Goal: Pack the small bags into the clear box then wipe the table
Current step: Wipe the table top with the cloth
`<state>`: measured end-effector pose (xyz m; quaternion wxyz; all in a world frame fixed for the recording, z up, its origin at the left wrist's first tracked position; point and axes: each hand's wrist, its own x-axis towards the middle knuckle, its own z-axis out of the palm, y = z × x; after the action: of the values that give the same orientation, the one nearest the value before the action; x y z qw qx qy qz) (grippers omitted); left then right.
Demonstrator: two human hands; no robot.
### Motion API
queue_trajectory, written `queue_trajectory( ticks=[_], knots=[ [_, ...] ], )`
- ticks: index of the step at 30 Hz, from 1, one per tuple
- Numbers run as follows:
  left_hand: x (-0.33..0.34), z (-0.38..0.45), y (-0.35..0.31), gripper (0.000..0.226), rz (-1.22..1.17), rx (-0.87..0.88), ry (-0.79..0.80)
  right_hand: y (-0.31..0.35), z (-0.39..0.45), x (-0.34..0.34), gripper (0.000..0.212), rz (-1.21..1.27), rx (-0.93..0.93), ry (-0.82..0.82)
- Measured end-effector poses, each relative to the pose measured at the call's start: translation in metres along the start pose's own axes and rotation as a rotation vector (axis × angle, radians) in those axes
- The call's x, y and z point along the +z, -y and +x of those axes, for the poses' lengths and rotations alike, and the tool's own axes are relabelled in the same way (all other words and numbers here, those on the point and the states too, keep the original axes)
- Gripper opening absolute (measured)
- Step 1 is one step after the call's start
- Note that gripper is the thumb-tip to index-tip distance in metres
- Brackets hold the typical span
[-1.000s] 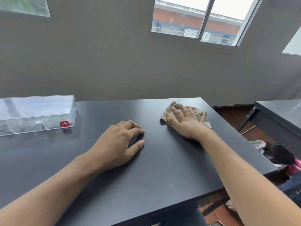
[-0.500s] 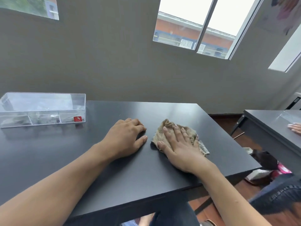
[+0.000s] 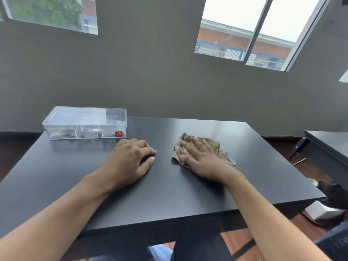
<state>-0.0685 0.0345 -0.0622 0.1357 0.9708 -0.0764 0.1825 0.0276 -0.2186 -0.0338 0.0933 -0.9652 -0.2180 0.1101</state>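
Two hands on table [image 3: 188,194]; right hand [image 3: 202,160] lay flat, fingers spread, pressing cloth [image 3: 211,146]; left hand [image 3: 130,159] loosely curled, holding nothing. Box [image 3: 84,122] sat lidded at far left, bags apparently inside; wiping step; next probably a sweep across the unwiped area.

the right hand [image 3: 204,160] lies flat, fingers spread, on a crumpled tan cloth [image 3: 199,146] on the black table [image 3: 169,189]. the left hand [image 3: 130,160] rests palm down on the bare tabletop, fingers curled, holding nothing. a clear box [image 3: 84,123] with its lid on and a red sticker [image 3: 118,134] stands at the far left corner, small items inside.
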Motion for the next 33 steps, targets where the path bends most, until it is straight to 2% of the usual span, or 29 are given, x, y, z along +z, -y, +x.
queue_trajectory(
  ticks=[6,11,14,19,24,30,33],
  knots=[
    [-0.017,-0.038,0.017,0.040,-0.055,-0.084,-0.068,0.037,0.050,0.001,0.063,-0.004,0.018,0.018],
    [-0.028,-0.054,0.035,0.047,-0.017,-0.244,-0.135,0.069,-0.013,0.024,0.055,-0.052,-0.246,-0.041],
    [-0.028,-0.054,0.034,0.048,-0.030,-0.285,-0.128,0.077,-0.042,0.034,0.056,-0.101,-0.303,-0.080],
    [-0.027,-0.054,0.027,0.045,0.074,-0.257,-0.128,0.068,0.012,0.022,0.060,-0.188,-0.206,-0.169],
    [-0.026,-0.055,0.025,0.039,0.094,-0.265,-0.134,0.057,0.088,0.003,0.063,-0.143,-0.027,-0.150],
    [-0.026,-0.052,0.026,0.033,0.119,-0.255,-0.119,0.057,0.102,-0.003,0.060,-0.097,-0.023,-0.110],
    [-0.026,-0.052,0.026,0.036,0.126,-0.251,-0.106,0.060,0.088,0.004,0.057,-0.069,-0.088,-0.061]
  ],
)
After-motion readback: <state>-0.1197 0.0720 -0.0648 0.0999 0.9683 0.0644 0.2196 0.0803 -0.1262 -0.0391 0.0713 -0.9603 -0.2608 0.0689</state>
